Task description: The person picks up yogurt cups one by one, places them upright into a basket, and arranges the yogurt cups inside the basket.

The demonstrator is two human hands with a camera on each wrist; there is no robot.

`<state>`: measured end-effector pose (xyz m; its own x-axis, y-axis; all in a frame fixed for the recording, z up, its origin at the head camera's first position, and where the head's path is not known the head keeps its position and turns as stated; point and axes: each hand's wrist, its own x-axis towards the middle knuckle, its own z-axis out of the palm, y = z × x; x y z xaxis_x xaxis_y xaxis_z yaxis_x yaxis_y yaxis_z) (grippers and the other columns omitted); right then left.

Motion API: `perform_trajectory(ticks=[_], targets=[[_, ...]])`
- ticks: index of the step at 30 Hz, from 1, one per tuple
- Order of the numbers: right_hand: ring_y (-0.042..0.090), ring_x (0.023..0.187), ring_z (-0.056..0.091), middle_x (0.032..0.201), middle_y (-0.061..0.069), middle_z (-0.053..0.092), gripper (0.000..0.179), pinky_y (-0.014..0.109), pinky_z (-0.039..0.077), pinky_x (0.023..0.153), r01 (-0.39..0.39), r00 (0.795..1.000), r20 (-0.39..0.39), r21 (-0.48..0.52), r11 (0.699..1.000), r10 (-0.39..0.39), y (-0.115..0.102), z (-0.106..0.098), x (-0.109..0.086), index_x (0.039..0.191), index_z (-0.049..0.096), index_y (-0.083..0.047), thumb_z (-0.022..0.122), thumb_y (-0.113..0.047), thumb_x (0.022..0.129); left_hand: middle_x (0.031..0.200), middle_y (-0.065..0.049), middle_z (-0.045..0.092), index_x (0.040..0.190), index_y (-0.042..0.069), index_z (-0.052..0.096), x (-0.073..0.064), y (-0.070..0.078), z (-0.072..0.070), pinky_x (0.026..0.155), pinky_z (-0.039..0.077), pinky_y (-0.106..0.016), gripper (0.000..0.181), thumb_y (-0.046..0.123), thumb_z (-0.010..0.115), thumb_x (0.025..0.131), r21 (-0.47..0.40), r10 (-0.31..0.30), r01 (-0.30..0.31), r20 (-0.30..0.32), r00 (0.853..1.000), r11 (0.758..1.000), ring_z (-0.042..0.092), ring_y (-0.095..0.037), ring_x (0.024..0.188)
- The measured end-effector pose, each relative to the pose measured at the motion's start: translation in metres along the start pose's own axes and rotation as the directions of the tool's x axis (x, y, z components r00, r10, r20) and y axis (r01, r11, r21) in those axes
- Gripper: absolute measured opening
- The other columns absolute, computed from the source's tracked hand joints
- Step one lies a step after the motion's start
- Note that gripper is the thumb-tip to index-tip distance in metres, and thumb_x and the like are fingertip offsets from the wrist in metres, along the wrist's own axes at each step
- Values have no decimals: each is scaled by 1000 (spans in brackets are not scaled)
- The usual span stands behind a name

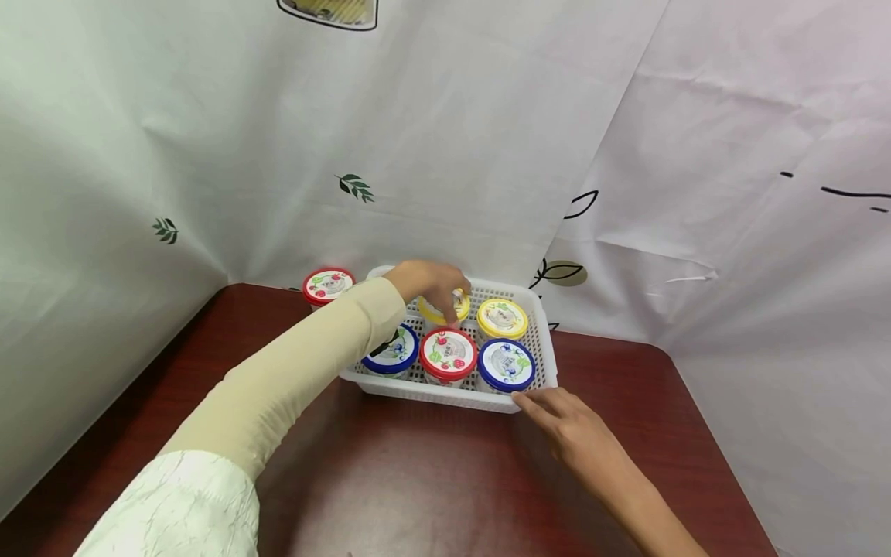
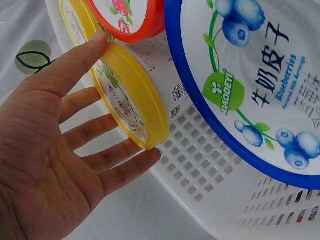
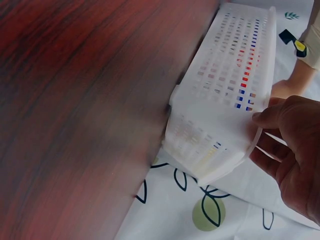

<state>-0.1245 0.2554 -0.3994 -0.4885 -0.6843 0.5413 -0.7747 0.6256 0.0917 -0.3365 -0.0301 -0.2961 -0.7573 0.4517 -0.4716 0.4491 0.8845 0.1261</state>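
My left hand (image 1: 435, 285) reaches into the back of a white perforated plastic basket (image 1: 431, 395). Its thumb and fingertips grip the rim of a yellow-lidded tub (image 2: 145, 90), which leans beside the blueberry tub in the left wrist view. At the basket's near right corner, my right hand (image 1: 574, 425) holds the rim, thumb on the outer wall. Also in the basket are another yellow-lidded tub (image 1: 503, 319), a red-lidded tub (image 1: 448, 354) in the front middle, and blue-lidded tubs on the right (image 1: 506, 364) and left (image 1: 395, 352). My left sleeve partly covers the left one.
Outside the basket, at its back left, stands another red-lidded tub (image 1: 328, 285), partly behind my left forearm. The basket sits toward the back of a dark red wooden table (image 1: 418, 480). White printed cloth (image 1: 452, 155) hangs behind and on both sides.
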Motion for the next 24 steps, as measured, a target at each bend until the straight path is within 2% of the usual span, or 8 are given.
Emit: perform_trajectory(ticks=[8, 14, 20, 24], targets=[[24, 109, 76, 123, 6, 77, 69, 41, 65, 92, -8, 1000, 9, 4, 1000, 8, -1, -1, 0, 141, 79, -11, 89, 14, 77, 184, -10, 38, 177, 20, 40, 3, 4, 2, 140, 30, -52, 89, 48, 81, 103, 43, 5, -5, 13, 1000, 999, 33, -33, 173], [24, 109, 76, 123, 6, 77, 72, 41, 65, 92, -2, 1000, -1, 6, 1000, 2, -2, -1, 0, 141, 79, -11, 90, 16, 75, 184, -10, 37, 176, 20, 41, 3, 5, 5, 141, 29, -52, 88, 51, 80, 103, 36, -2, 2, -3, 1000, 999, 32, -32, 173], [23, 108, 76, 123, 6, 77, 72, 40, 65, 92, 1, 1000, -1, 4, 1000, -1, -3, -1, 1, 140, 80, -11, 90, 16, 74, 187, -11, 30, 177, 21, 39, 1, 1, 6, 142, 25, -55, 88, 56, 75, 105, 39, 1, -2, 24, 1000, 999, 25, -34, 176], [23, 108, 76, 123, 5, 77, 72, 40, 65, 92, -5, 1000, 2, 2, 1000, 5, -3, -1, 1, 140, 80, -11, 90, 17, 74, 188, -11, 29, 177, 21, 39, -2, -1, 6, 142, 26, -55, 87, 56, 73, 106, 25, 5, -6, 31, 1000, 1000, 25, -34, 176]])
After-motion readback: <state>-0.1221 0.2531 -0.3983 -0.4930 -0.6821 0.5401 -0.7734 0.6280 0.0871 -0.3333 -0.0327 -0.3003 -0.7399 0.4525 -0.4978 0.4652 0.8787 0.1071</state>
